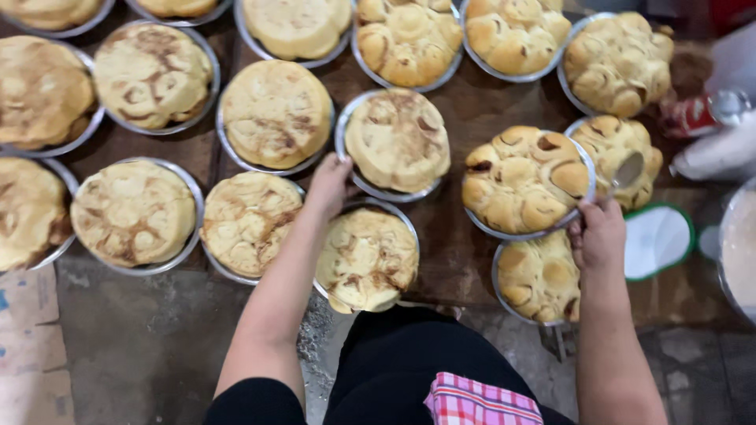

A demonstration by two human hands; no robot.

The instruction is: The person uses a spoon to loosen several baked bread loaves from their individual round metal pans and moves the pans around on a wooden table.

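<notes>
Fingers (pixel 335 169) of left hand (pixel 329 185) pinch the rim of a flat-bread pan (pixel 398 140) at its 7 o'clock edge; right hand (pixel 597 234) grips the bun pan (pixel 526 179) rim at 4 o'clock. About fifteen round metal pans of baked bread cover the wooden tabletop (pixel 465 252), five top ones cropped. Bun pan (pixel 539 277) at 6 o'clock partly hidden by wrist. White lid (pixel 657 240) at 3 o'clock.

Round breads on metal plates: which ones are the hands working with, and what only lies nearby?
In hand:
left hand on a flat bread's plate
right hand gripping the knobbly bread's plate

Lying about:
green-rimmed lid
red can
cardboard
</notes>
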